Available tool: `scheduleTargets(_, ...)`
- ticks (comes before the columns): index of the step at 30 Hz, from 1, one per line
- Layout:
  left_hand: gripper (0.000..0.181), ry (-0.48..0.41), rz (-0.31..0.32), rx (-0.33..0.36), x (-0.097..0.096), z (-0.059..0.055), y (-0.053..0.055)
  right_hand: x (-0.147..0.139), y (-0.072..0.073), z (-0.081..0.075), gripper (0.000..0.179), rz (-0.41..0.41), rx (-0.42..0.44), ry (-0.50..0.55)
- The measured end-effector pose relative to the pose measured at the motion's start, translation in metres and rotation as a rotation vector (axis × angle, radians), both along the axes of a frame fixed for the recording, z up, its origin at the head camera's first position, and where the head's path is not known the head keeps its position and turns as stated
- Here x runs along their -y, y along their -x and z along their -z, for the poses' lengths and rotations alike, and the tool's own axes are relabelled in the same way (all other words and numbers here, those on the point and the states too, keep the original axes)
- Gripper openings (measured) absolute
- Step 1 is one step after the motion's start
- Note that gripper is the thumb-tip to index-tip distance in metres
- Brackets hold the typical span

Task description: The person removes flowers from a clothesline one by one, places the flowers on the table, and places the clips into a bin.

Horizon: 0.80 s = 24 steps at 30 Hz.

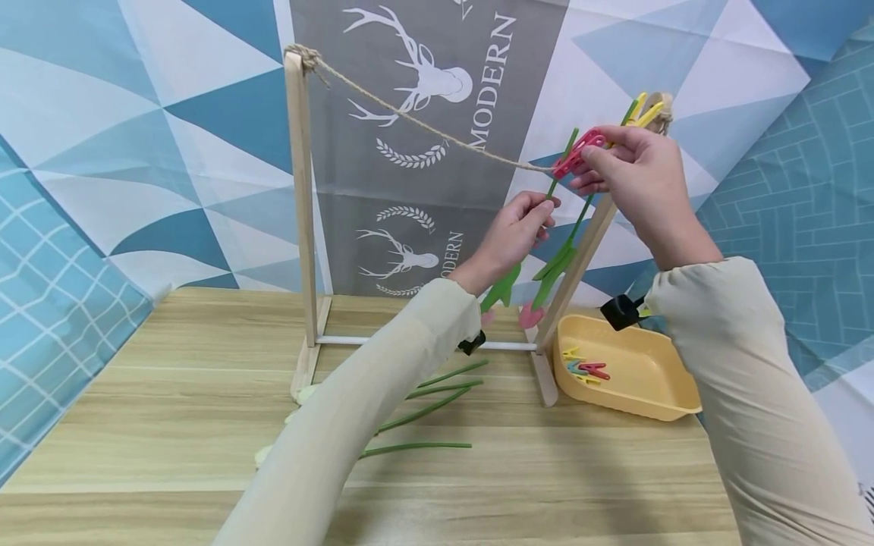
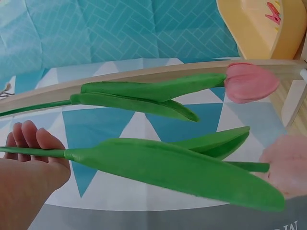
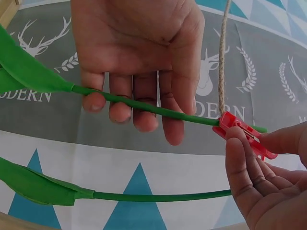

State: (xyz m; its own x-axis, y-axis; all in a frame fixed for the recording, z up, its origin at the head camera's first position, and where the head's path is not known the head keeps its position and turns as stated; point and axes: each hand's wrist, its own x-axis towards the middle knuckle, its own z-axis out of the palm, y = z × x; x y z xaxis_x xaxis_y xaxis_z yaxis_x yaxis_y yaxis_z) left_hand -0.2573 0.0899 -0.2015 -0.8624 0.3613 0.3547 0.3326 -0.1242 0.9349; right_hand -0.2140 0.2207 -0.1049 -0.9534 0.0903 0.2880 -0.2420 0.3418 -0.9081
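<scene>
Near the right end of the rope (image 1: pixel 437 130), my right hand (image 1: pixel 638 171) pinches a red clothespin (image 1: pixel 576 154) by its handles. The clothespin's jaws sit over both the rope and the top of a green tulip stem (image 3: pixel 158 110). Just below, my left hand (image 1: pixel 515 227) holds that stem between thumb and fingers. This tulip hangs head down, its pale pink bloom (image 2: pixel 288 165) lowest. Beside it another upside-down tulip with a pink bloom (image 2: pixel 252 82) hangs near the right post, below a yellow clothespin (image 1: pixel 647 114).
Wooden posts (image 1: pixel 300 197) joined by a white bar (image 1: pixel 501 346) hold the rope. Several white tulips with green stems (image 1: pixel 426 445) lie on the wooden table (image 1: pixel 136 425), partly behind my left sleeve. At right stands a yellow basket (image 1: pixel 655 379) with several colored clothespins (image 1: pixel 592 370).
</scene>
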Motion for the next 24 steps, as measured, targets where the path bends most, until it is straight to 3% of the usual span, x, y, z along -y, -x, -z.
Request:
scheduleTargets(8,0.031,0.054,-0.013,-0.067,0.001,0.001,0.0,-0.003,0.0,0.001,0.056,-0.032,-0.022,0.045)
scheduleTargets(19,0.03,0.163,-0.043,-0.092,-0.003,0.001,0.0,-0.009,-0.003,0.004,0.043,-0.055,-0.079,0.076)
scheduleTargets(24,0.029,0.194,-0.055,-0.093,-0.002,-0.001,-0.002,-0.01,-0.003,0.007,0.038,-0.073,-0.129,0.139)
